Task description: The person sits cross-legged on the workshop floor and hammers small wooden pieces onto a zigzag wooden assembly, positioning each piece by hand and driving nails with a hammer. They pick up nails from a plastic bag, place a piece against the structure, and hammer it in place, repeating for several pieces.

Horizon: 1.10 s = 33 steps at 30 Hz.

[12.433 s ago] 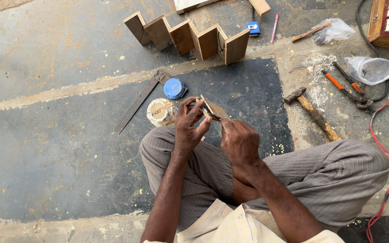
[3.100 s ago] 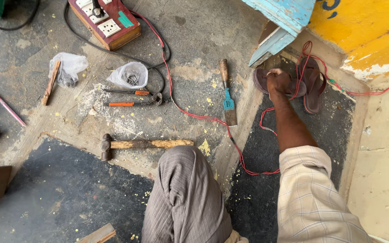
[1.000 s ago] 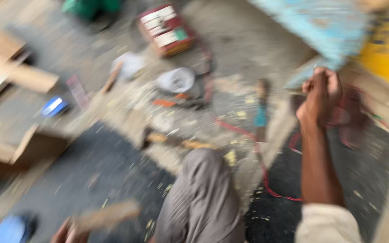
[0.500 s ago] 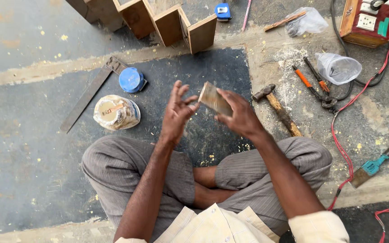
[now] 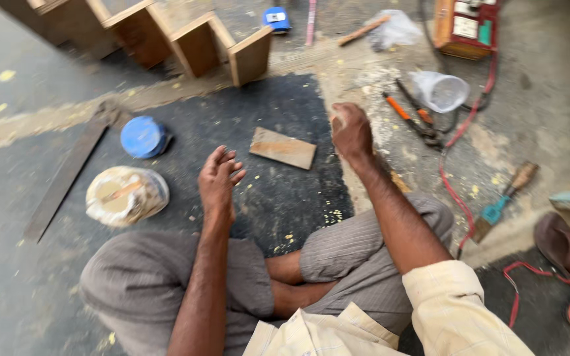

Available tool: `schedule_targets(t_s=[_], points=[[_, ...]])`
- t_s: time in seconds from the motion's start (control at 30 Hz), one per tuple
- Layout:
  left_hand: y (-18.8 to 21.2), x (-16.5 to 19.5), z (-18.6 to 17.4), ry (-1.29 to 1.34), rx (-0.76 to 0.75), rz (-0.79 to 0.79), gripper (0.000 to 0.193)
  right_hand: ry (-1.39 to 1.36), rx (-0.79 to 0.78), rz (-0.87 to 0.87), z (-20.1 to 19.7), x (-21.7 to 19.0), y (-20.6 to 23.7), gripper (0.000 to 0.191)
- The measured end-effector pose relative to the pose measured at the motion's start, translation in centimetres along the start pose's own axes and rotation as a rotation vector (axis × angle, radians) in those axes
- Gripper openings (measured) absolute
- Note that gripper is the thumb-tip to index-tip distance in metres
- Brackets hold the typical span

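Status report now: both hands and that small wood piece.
Left hand open, empty, raised beside the wood piece. Right hand curled loosely, contents unclear. Wood piece flat on the dark mat, untouched. Glue tub off left, nothing blocking.

You sit on a grey floor (image 5: 28, 92) with a dark mat (image 5: 285, 191). On it lie a wood piece (image 5: 282, 148), blue lid (image 5: 142, 136), pot (image 5: 125, 195), pliers (image 5: 411, 121) and a chisel (image 5: 504, 202).

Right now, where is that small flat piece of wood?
The small flat piece of wood lies on the dark floor mat in the head view, between the left hand and the right hand, touching neither.
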<state>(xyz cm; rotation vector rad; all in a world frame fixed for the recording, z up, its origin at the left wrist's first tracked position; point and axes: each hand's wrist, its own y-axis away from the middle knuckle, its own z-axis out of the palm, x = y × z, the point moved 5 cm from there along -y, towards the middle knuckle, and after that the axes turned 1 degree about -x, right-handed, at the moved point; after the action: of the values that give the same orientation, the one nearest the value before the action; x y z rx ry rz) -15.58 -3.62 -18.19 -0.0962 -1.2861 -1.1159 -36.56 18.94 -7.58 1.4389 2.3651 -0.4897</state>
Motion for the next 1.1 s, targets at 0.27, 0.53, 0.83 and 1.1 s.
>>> schedule_targets(t_s=[0.27, 0.53, 0.83, 1.1], points=[[0.6, -0.2, 0.9, -0.003, -0.020, -0.030, 0.045, -0.315, 0.555, 0.635, -13.4, 17.4, -2.1, 0.027], [0.0, -1.7, 0.7, -0.112, -0.009, -0.044, 0.036, -0.164, 0.281, 0.550, -12.8, 20.3, -4.3, 0.024], [-0.8, -1.8, 0.4, -0.238, 0.032, -0.070, 0.038, -0.152, 0.337, 0.058, -8.6, 13.9, -15.2, 0.060], [-1.4, -1.8, 0.3, -0.293, 0.016, -0.045, 0.042, -0.055, 0.048, 0.286, -3.6, 12.6, -14.1, 0.028]])
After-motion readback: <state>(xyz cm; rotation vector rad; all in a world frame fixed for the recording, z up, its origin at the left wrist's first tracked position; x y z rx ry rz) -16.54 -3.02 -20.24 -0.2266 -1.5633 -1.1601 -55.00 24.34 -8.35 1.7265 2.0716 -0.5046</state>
